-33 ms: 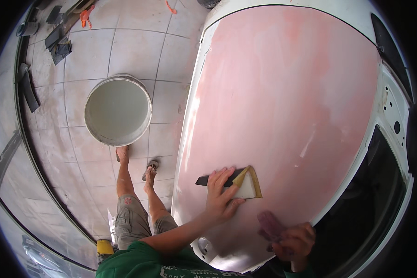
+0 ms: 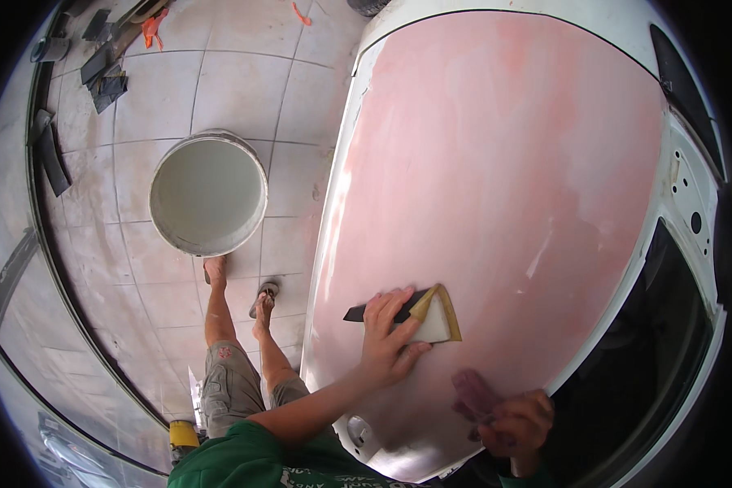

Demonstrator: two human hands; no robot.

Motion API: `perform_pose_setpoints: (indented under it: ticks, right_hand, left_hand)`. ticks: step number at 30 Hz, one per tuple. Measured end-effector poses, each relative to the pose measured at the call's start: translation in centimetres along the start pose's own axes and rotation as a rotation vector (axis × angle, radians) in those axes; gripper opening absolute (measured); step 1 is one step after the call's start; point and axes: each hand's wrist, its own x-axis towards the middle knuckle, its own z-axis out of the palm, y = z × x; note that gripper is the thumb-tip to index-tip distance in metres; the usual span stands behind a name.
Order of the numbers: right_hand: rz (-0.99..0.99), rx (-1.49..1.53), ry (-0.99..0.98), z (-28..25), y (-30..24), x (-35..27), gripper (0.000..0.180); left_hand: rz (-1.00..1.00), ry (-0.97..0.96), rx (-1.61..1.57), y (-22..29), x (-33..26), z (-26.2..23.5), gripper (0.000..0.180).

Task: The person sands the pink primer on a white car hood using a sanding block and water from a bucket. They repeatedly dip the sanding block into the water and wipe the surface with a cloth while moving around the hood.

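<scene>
A broad, curved car-body panel in patchy pink with white edges (image 2: 496, 179) fills the right of the scene beside a pale, square-tiled floor (image 2: 159, 98), as a person in a green top and grey-brown shorts (image 2: 228, 451) stands at its near end.

To the left, just beyond the person's feet, I see a round, off-white bucket of cloudy grey water (image 2: 207, 133). The left hand (image 2: 389, 342) lies on the panel's near part, fingers close together and clamped, thumb apart, over a folded black-and-tan sheet (image 2: 454, 328) around a flat white block (image 2: 433, 326). At the panel's near right edge, the right hand (image 2: 519, 423) has its fingers curled around a dull-pink, elongated lump (image 2: 475, 392); I cannot tell its material.
</scene>
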Motion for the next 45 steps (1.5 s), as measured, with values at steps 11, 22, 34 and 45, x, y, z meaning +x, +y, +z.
perform_pose_setpoints:
  ticks: [11, 22, 34, 45]
  right_hand:
    - [-0.045, 0.001, 0.059, 0.6, 0.5, 1.3, 0.029]
    - [-0.104, 0.0, 0.048, 0.5, 0.1, 2.0, 0.026]
    - [-0.034, -0.014, 0.066, 0.5, 0.3, 0.1, 0.025]
    - [-0.049, -0.001, 0.093, 1.0, 0.7, 0.4, 0.025]
  left_hand:
    - [-0.171, 0.237, 0.083, -5.1, 15.8, 0.3, 0.052]
    - [-0.355, 0.338, 0.083, -11.2, 24.2, -3.8, 0.057]
    - [-0.095, 0.009, 0.115, 0.0, -2.1, -1.2, 0.054]
    - [-0.317, 0.203, 0.196, -6.0, 12.9, 1.0, 0.054]
